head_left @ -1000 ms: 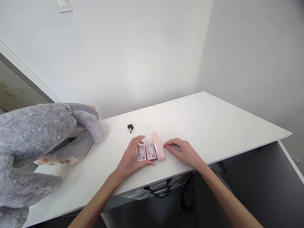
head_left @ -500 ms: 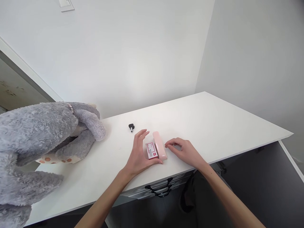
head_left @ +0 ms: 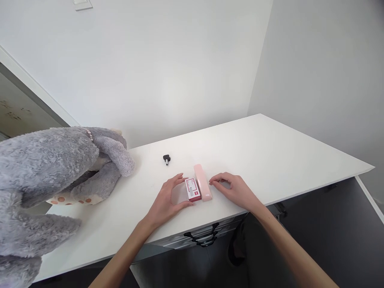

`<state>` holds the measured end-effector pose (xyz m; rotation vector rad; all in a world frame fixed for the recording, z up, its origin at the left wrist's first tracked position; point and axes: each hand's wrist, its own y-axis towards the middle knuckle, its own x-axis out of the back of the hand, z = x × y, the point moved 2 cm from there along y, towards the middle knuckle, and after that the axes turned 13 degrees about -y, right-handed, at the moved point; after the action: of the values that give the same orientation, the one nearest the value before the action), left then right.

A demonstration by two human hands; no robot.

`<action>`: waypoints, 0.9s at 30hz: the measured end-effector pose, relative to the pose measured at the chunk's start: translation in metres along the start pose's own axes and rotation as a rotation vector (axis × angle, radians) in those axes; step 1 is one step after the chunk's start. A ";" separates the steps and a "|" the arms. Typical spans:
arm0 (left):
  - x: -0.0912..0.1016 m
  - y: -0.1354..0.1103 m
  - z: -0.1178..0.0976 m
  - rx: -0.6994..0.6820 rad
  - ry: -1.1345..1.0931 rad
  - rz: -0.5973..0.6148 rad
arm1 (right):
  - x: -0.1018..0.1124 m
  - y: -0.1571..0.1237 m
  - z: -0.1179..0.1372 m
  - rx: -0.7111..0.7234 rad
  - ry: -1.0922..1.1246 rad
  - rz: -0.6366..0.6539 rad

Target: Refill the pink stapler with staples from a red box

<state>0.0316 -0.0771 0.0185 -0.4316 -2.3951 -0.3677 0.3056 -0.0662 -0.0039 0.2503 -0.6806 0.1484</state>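
A small red-and-white box [head_left: 193, 189] lies flat on the white tabletop, its label facing up. My left hand [head_left: 166, 202] curves around its left side, with the thumb at the near end and the fingertips at the far end. A gap shows between the palm and the box. Right alongside the box lies a long, rounded pink object [head_left: 203, 183], close against it. My right hand [head_left: 232, 190] rests on the table just right of the pink object. Its thumb and index finger are curled together, and nothing shows between them.
A small black object with a silver tip [head_left: 167, 159] lies farther back. A large grey plush toy [head_left: 45, 160] takes up the left of the white table [head_left: 255, 152]. Walls stand behind and to the right. Below the front edge are drawers with black handles [head_left: 202, 236].
My left hand has shifted left, from spanning the box and reaching the pink object to having its fingertips at the box's ends. My right hand, box and pink object look still.
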 end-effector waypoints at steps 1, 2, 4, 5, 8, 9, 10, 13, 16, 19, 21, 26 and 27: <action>-0.001 0.001 0.000 0.003 -0.005 -0.001 | 0.000 0.000 0.000 0.001 -0.002 0.000; -0.001 0.002 0.000 0.003 -0.008 -0.002 | 0.000 0.000 0.000 0.003 -0.003 0.000; -0.002 0.003 0.000 0.003 -0.010 -0.008 | 0.000 0.000 0.000 0.004 -0.002 0.001; -0.002 0.003 -0.001 0.004 -0.008 -0.009 | 0.000 0.000 0.000 0.003 -0.001 0.001; -0.003 0.003 0.000 0.014 -0.004 -0.006 | 0.000 0.000 0.000 -0.006 0.005 0.004; -0.003 0.003 0.000 0.018 -0.003 -0.002 | 0.000 0.000 0.000 -0.009 0.007 0.004; -0.003 0.003 0.000 0.019 -0.001 -0.001 | 0.000 -0.001 0.001 -0.012 0.008 0.005; -0.002 0.002 -0.002 0.002 0.005 0.004 | 0.000 -0.001 0.001 -0.015 0.007 0.008; 0.002 0.002 -0.003 -0.015 0.005 -0.016 | 0.000 0.000 0.001 -0.015 0.011 0.010; 0.010 0.008 0.004 -0.021 0.049 -0.144 | 0.001 0.000 0.001 -0.015 0.016 0.012; 0.020 0.018 0.014 -0.052 0.144 -0.270 | 0.001 0.000 0.001 -0.017 0.017 0.013; 0.044 0.052 0.050 -0.006 0.394 -0.331 | 0.000 -0.001 0.001 -0.026 0.029 0.010; 0.048 0.059 0.057 0.023 0.424 -0.325 | 0.000 -0.001 0.000 -0.027 0.032 0.011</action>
<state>-0.0118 0.0074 0.0171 0.0508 -2.0452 -0.5177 0.3054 -0.0669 -0.0042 0.2175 -0.6515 0.1533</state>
